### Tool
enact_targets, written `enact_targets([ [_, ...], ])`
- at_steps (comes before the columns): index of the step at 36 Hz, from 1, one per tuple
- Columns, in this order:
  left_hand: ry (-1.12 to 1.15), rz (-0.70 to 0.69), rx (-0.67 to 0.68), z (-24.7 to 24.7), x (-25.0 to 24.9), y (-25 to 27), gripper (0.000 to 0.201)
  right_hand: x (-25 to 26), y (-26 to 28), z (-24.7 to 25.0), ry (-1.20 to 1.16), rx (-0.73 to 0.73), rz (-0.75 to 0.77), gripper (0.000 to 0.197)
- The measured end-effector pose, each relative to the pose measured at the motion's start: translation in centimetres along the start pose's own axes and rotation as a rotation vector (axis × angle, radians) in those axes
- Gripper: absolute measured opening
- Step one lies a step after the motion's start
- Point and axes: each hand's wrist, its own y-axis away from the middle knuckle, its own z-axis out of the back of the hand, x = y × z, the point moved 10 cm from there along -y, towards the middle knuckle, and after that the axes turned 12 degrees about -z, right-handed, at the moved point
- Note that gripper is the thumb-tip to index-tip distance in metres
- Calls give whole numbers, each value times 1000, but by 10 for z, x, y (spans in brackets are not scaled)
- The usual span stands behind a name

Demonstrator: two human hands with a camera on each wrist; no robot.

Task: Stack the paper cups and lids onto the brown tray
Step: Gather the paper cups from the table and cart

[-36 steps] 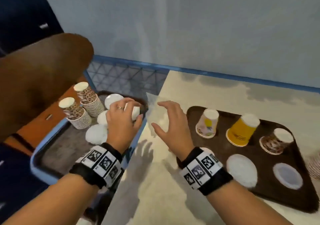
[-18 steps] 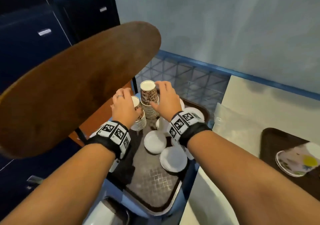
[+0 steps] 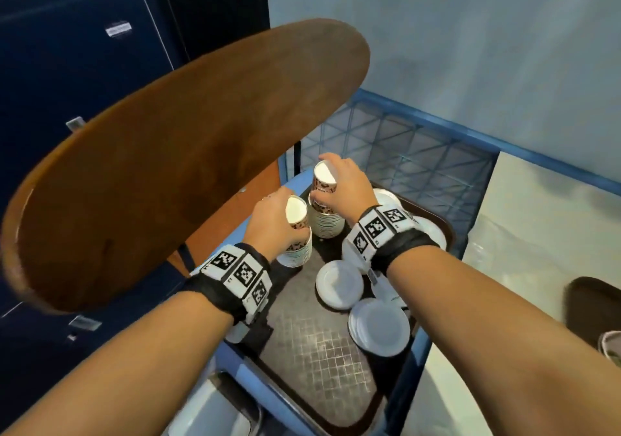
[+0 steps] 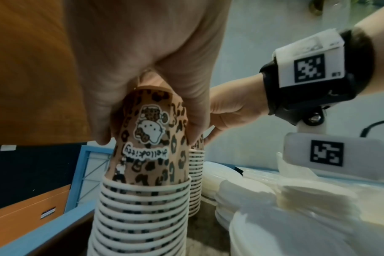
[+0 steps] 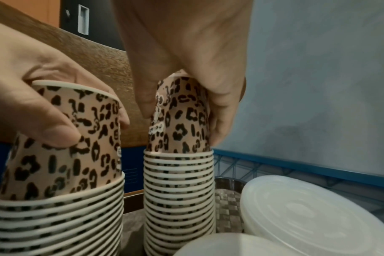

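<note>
Leopard-print cup stacks [image 3: 297, 234]: left hand [image 3: 268, 224] and right hand [image 3: 346, 183] each pinch a top cup; lids [image 3: 339, 284] at 4 o'clock partly hidden by wrists.

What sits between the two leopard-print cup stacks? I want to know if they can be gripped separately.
Nothing: in the right wrist view a narrow bare strip of the tray separates the left stack from the right stack.

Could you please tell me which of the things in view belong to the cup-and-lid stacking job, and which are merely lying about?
Part of the job:
- left cup stack, gripped by the left hand
- right cup stack, gripped by the right hand
- white lids
- brown tray on the counter

Just lying about:
- wooden chair back
- dark blue lockers
- blue wire cart frame
</note>
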Motion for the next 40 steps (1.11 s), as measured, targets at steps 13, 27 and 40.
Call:
enact_targets([
  [13,-84,-5,84,29,25,69,63,34,64,-30,37,255,95,68],
  [27,345,221,-221,31,65,129,94,21,121,-52,-208,285,-67,73],
  [40,639,360,-210,-18,97,143,109,-24,162,-100,-401,280,-254,76],
])
